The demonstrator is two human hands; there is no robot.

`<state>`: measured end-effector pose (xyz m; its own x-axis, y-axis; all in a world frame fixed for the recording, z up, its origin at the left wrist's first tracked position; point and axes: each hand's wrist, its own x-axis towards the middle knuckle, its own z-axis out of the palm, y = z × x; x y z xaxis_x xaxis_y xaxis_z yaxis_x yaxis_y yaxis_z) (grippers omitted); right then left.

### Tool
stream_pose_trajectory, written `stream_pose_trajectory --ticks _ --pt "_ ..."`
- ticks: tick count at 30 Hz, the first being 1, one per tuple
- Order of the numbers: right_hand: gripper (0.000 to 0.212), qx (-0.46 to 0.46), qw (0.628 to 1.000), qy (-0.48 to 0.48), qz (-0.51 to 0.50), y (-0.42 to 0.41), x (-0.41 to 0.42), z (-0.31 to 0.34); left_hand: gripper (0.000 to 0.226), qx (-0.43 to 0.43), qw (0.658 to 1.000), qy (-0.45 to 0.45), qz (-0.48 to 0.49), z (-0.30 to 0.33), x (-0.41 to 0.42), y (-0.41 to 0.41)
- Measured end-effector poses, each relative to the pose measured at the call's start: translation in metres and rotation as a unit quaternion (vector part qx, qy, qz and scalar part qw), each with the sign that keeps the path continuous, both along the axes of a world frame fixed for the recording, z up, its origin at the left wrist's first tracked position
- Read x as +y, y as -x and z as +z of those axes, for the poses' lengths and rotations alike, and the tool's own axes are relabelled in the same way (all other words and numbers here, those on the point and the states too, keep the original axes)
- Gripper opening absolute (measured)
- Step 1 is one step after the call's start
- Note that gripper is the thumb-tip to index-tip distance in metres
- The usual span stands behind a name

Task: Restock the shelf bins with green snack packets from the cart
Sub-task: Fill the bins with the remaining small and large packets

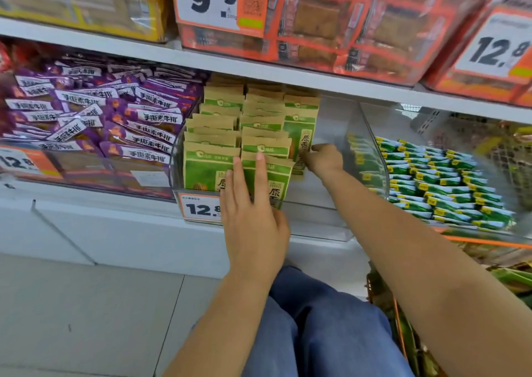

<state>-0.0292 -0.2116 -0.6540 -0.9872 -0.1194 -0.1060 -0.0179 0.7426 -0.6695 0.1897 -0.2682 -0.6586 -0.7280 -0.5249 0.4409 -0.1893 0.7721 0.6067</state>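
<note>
Down on the middle shelf, inside the clear bin (371,152): green snack packets (211,157) standing in rows, kraft tops up, two full columns at left and centre, a third started at the right. Left hand (253,204) laid flat, fingers straight, pressing the front packets of the centre column and steadying them upright. Right hand (324,159) reaching further in, fingers curled round the edge of one green packet (299,137) in the third column, setting or straightening it against its neighbours.

Judged well along but not finished: roughly two thirds of the bin's width stocked, with bare clear floor to the right of the third column and in front of it. Room for several more packets there.

Cart (403,327) only partly in view at lower right, orange frame edge and some green wrapping visible; how many packets remain in it cannot be told.

Neighbouring bins apparently untouched by this step: purple packets (95,111) heaped at left, small green-and-white sachets (437,180) at right. Orange price tag (200,208) clipped on the bin's front lip, partly hidden behind the left hand.
</note>
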Motion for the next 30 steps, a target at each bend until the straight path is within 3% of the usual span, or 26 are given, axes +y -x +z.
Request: stream_pose_trajectory --ticks 3,6,9,13,17,20,23,27,30 --pt "0.056 -0.021 0.998 0.058 0.030 -0.022 0.019 0.018 0.089 -0.008 1.000 0.009 0.008 0.003 0.002 -0.002" --pt "0.037 0.046 0.987 0.134 0.077 -0.064 0.059 0.039 0.087 0.000 1.000 0.025 0.019 0.010 0.008 -0.005" --pt "0.020 0.104 0.979 0.125 0.121 -0.124 0.127 0.057 0.075 0.001 0.998 0.047 -0.044 0.019 0.036 -0.007" --pt "0.015 0.151 0.984 0.028 0.095 -0.183 0.239 0.072 0.053 -0.031 0.974 0.075 -0.213 0.024 0.125 -0.012" --pt "0.015 0.128 0.986 -0.099 -0.041 -0.197 0.352 0.063 0.051 -0.147 0.913 0.101 -0.367 0.026 0.212 -0.016" --pt "0.024 0.138 0.954 -0.239 -0.118 -0.204 0.419 0.057 0.052 -0.209 0.887 0.127 -0.392 0.018 0.247 -0.017" --pt "0.033 0.117 0.911 -0.355 -0.177 -0.207 0.462 0.053 0.050 -0.221 0.889 0.152 -0.371 0.011 0.252 -0.018" --pt "0.037 0.026 0.872 -0.447 -0.199 -0.215 0.476 0.044 0.044 -0.200 0.899 0.132 -0.367 0.008 0.249 -0.018" --pt "0.037 0.030 0.856 -0.478 -0.196 -0.218 0.472 0.039 0.040 -0.190 0.903 0.130 -0.363 0.006 0.249 -0.019"
